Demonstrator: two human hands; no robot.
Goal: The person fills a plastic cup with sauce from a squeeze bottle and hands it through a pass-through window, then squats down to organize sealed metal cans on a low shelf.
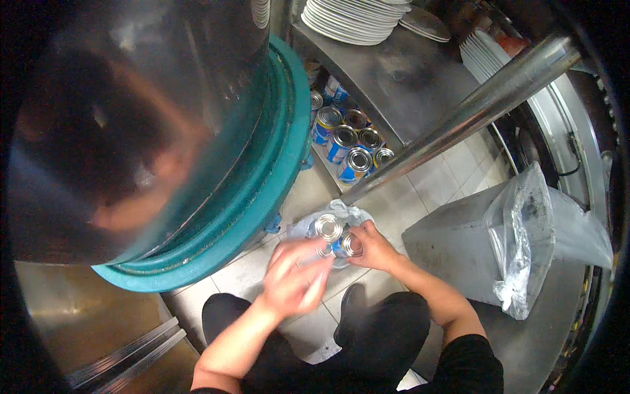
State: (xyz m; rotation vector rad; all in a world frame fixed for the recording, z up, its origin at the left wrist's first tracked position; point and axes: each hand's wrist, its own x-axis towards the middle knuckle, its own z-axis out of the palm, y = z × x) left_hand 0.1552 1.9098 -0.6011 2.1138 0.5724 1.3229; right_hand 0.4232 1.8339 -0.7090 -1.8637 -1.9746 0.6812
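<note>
Low in front of me, a thin plastic bag (pixel 354 212) holds several metal cans. My right hand (pixel 371 246) grips a blue-labelled can (pixel 352 245) at the bag, its thumb and fingers around the can's end. My left hand (pixel 298 278), blurred, is just left of it, beside a metal can (pixel 328 227); whether its fingers hold this can or another one below is unclear. Further off, several blue-labelled cans (pixel 355 165) stand upright on a low shelf under a steel counter.
A big teal plastic rim (pixel 283 187) with a shiny metal surface curves along the left. A steel pole (pixel 467 118) slants down to the floor near the bag. On the right is a grey bin (pixel 453 241) with a plastic liner. White plates (pixel 354 22) are stacked on the steel counter (pixel 393 79).
</note>
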